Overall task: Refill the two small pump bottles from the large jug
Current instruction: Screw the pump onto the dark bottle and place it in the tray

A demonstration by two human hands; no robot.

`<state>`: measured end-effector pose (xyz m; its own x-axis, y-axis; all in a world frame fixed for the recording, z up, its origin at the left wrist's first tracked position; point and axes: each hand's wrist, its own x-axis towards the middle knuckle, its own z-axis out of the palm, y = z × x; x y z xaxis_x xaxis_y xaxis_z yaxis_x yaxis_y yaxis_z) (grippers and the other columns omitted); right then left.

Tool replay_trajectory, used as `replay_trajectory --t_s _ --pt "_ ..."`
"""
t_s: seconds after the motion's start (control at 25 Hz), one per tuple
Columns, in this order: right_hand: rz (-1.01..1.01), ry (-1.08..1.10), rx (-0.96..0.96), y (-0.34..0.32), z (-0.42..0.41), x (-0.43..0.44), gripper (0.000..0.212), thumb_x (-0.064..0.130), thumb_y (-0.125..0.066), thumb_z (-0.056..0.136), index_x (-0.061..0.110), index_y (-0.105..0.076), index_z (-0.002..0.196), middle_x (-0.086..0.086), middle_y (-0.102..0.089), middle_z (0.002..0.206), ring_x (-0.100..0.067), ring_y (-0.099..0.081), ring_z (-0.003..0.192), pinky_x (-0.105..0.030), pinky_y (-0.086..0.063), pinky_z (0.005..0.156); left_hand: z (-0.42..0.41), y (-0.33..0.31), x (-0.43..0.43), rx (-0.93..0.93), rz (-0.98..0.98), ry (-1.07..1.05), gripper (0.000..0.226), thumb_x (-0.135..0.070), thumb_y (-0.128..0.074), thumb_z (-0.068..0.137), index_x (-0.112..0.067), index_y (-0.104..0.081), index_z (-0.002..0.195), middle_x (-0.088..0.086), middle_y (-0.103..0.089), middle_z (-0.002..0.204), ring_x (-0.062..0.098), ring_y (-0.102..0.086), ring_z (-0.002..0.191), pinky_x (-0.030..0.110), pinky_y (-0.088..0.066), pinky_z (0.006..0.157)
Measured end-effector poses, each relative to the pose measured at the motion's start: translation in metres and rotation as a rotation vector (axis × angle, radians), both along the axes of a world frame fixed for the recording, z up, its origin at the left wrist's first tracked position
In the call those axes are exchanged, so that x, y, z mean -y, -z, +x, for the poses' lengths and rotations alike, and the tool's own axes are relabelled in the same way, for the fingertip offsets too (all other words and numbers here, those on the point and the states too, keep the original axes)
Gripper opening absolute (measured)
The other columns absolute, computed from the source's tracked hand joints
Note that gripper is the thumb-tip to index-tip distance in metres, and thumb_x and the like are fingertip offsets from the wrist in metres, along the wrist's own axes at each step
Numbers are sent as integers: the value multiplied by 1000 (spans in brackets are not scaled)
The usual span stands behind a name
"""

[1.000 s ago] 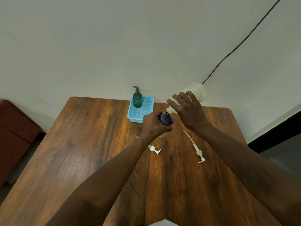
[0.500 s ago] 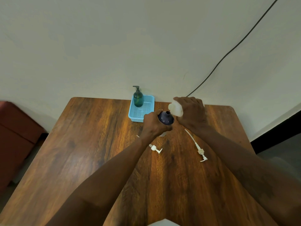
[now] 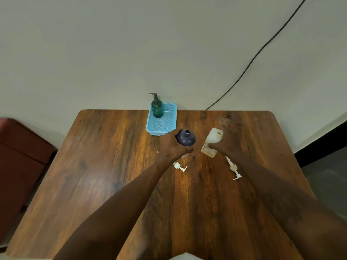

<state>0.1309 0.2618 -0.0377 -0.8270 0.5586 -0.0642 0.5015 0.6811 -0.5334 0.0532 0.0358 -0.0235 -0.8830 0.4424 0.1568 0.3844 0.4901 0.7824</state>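
Note:
My left hand (image 3: 170,145) grips a dark purple bottle (image 3: 185,138) that stands on the wooden table (image 3: 105,166) with its neck open and no pump. Just to its right my right hand (image 3: 228,142) holds the cream-white jug (image 3: 212,140) upright on the table, its mouth open at the top. A short white pump (image 3: 180,167) lies on the table below my left wrist. A longer white pump (image 3: 233,168) lies beside my right forearm. A green pump bottle (image 3: 157,107) with its black pump on stands in the blue basket (image 3: 170,126) at the table's back edge.
A black cable (image 3: 262,47) runs down the wall to the table's back edge. A dark red seat (image 3: 20,156) stands left of the table. The floor drops away past the table's right edge.
My right hand has tipped the jug back from over the purple bottle's neck and brought it down upright on the table to the right. My left hand still holds the purple bottle.

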Motion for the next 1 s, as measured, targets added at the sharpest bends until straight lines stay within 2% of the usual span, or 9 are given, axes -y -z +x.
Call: replay_trajectory --t_s 0.12,0.44,0.52,0.64,0.72,0.8,0.84,0.92,1.0 --pt "-63 -30 62 17 5 -6 92 30 -94 63 17 -47 140 -10 -56 135 -29 -55 120 -43 -53 94 1 11 2 -21 31 -19 65 -32 -99 54 -24 -69 111 -18 -61 99 -20 -54 97 1 -43 76" --pt "-36 -55 160 31 0 -13 98 37 -95 61 18 -46 144 -10 -55 139 -27 -54 122 -37 -48 92 -4 26 -2 -4 13 -6 71 -39 -98 55 -27 -67 118 -19 -63 105 -16 -56 96 4 -46 79" --pt "-37 -53 215 30 -1 -14 107 49 -93 60 22 -39 148 -8 -51 143 -28 -52 126 -41 -50 98 -5 27 -3 8 8 -2 72 -38 -98 56 -25 -66 120 -18 -62 108 -9 -58 94 2 -45 79" --pt "139 -80 217 29 -1 -13 114 78 -78 55 31 -32 148 -4 -49 148 -29 -52 129 -50 -48 104 -5 27 -4 11 12 4 73 -38 -98 56 -25 -66 121 -17 -62 109 -5 -57 95 3 -44 80" --pt "199 -159 101 15 -4 0 102 73 -78 64 26 -41 147 -5 -51 148 -29 -50 132 -45 -46 106 -5 27 0 3 29 9 72 -37 -98 57 -27 -65 120 -20 -60 109 -10 -57 95 2 -44 81" --pt "198 -258 -68 -1 -12 19 77 50 -84 76 17 -55 139 -8 -58 141 -29 -53 130 -39 -44 105 -4 28 7 1 53 9 70 -37 -98 57 -32 -62 117 -21 -60 107 -16 -56 95 2 -44 82" --pt "214 -314 -145 -3 -18 29 62 40 -83 79 14 -62 131 -9 -64 132 -29 -60 122 -38 -47 102 -4 28 12 4 64 6 69 -39 -98 58 -34 -62 116 -21 -61 107 -16 -57 95 3 -45 82" --pt "231 -432 -248 -2 -27 52 23 24 -76 85 10 -72 103 -9 -72 100 -26 -69 89 -39 -59 83 -6 35 25 22 79 -17 69 -40 -98 58 -28 -66 118 -16 -66 109 -11 -60 95 5 -48 85" --pt "178 -479 -248 5 -31 72 9 15 -69 89 7 -72 86 -9 -71 81 -23 -67 70 -39 -60 68 -9 43 39 58 67 -49 73 -34 -99 59 -18 -67 122 -9 -68 115 -1 -61 99 2 -45 86"
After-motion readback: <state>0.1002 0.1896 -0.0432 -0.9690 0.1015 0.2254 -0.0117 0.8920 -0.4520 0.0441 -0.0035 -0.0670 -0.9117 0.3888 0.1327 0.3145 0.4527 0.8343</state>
